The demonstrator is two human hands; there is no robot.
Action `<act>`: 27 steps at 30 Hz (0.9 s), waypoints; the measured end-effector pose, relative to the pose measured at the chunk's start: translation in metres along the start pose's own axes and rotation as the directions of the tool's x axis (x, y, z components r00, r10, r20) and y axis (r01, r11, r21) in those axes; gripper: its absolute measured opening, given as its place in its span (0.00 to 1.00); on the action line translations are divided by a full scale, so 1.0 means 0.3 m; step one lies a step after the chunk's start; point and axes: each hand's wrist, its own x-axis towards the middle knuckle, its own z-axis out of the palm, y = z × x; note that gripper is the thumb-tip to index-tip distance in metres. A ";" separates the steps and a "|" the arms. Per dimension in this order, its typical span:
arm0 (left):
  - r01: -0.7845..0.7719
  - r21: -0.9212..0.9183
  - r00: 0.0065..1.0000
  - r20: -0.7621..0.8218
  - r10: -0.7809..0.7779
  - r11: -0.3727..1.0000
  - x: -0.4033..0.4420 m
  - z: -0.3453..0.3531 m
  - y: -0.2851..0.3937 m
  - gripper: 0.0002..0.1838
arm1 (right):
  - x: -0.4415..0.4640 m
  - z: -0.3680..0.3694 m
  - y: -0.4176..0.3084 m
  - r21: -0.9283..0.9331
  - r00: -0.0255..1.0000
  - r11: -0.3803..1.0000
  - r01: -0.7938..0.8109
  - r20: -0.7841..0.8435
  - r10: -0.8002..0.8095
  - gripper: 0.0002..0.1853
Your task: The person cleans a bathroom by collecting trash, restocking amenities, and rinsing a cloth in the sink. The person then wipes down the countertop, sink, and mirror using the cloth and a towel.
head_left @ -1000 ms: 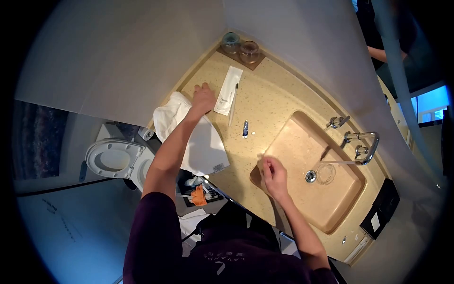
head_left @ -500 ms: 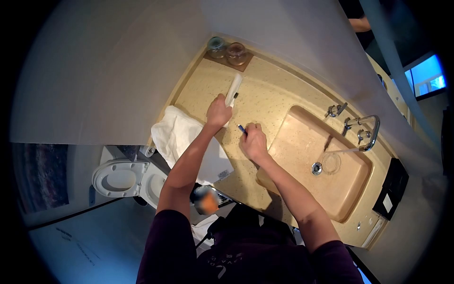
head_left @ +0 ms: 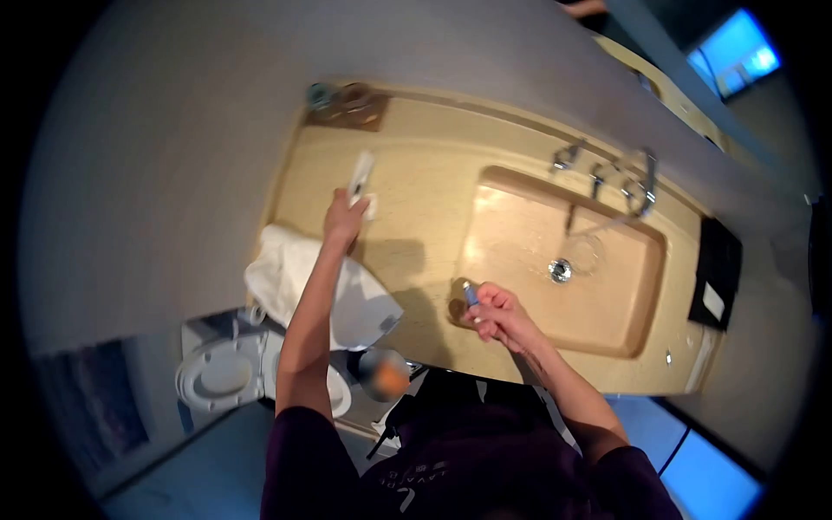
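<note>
My left hand (head_left: 344, 222) is closed on a long, narrow white item (head_left: 360, 175) with a small dark mark, above the left part of the counter. What kind of item it is cannot be made out through the motion blur. My right hand (head_left: 507, 319) pinches a small blue stick-like item (head_left: 471, 295) with a pale tip, over the front left corner of the sink (head_left: 555, 342). A crumpled white towel (head_left: 290, 273) lies on the counter's left front edge, under my left forearm.
A chrome tap (head_left: 643, 184) with handles stands behind the sink. Two glass jars sit on a wooden tray (head_left: 368, 121) at the back left. A black case (head_left: 715, 269) lies at the right end. A toilet (head_left: 221, 374) is at lower left.
My right hand has moved toward me and turned, carrying the blue item to the sink's front corner. My left hand still grips the white item. The camera view has turned and shifted.
</note>
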 end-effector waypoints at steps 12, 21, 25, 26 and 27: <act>-0.123 0.101 0.988 -0.086 0.132 0.987 0.071 0.124 -0.096 0.22 | -0.360 -0.052 0.049 0.038 0.990 0.993 -0.108 0.097 0.104 0.14; 0.285 -0.796 0.761 -0.151 -0.631 0.535 -0.464 -0.248 0.018 0.15 | -0.652 -0.324 -0.035 -0.103 0.964 0.985 0.140 -0.211 -0.159 0.13; 0.310 -0.551 0.632 -0.490 -0.601 0.775 -0.531 -0.325 -0.234 0.33 | -0.711 -0.379 -0.096 -0.093 0.966 0.988 0.121 -0.217 -0.138 0.17; 0.307 -0.567 0.625 -0.486 -0.611 0.764 -0.485 -0.271 -0.313 0.33 | -0.687 -0.379 -0.110 -0.071 0.953 0.990 0.118 -0.274 -0.133 0.17; 0.419 -0.424 0.661 -0.463 -0.590 0.803 -0.468 -0.259 -0.318 0.39 | -0.697 -0.377 -0.117 -0.030 0.936 0.992 0.119 -0.329 -0.122 0.17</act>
